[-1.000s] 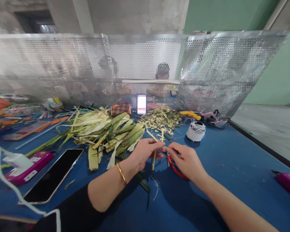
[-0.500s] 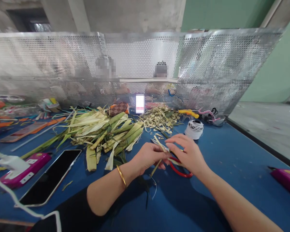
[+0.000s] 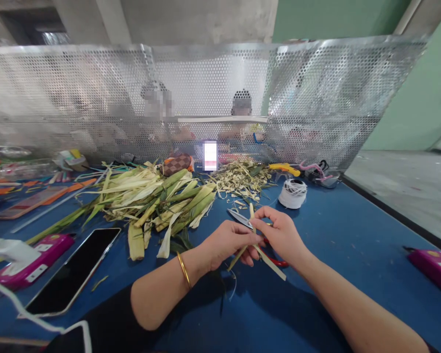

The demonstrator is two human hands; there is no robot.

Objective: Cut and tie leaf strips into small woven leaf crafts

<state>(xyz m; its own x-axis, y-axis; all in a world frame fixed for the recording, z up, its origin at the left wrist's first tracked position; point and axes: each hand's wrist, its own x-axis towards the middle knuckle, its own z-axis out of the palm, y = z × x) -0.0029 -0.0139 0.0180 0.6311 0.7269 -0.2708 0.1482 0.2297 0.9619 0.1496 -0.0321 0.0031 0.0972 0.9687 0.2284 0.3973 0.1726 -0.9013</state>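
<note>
Pale strips of corn husk (image 3: 276, 267) cross between my two hands at the middle of the blue table. My left hand (image 3: 230, 244), with a gold bangle at the wrist, pinches the strips where they meet. A strip's upper end is between the thumb and fingers of my right hand (image 3: 281, 230). Scissors (image 3: 238, 217) lie under the hands, blades pointing up-left and red handles partly hidden by the right hand. Left of the hands spreads a heap of corn husks (image 3: 132, 196). A spool of white string (image 3: 293, 194) stands beyond the right hand.
A heap of small husk scraps (image 3: 238, 179) lies below a perforated metal screen (image 3: 213, 73), with people behind it. A phone (image 3: 73, 274) and a purple power strip (image 3: 33, 260) with a white cable are at left. Another purple object (image 3: 431, 267) sits at the right edge.
My right hand has shifted a little left and closed its fingers on a husk strip. One strip now sticks out toward the lower right. More of the scissor blades shows.
</note>
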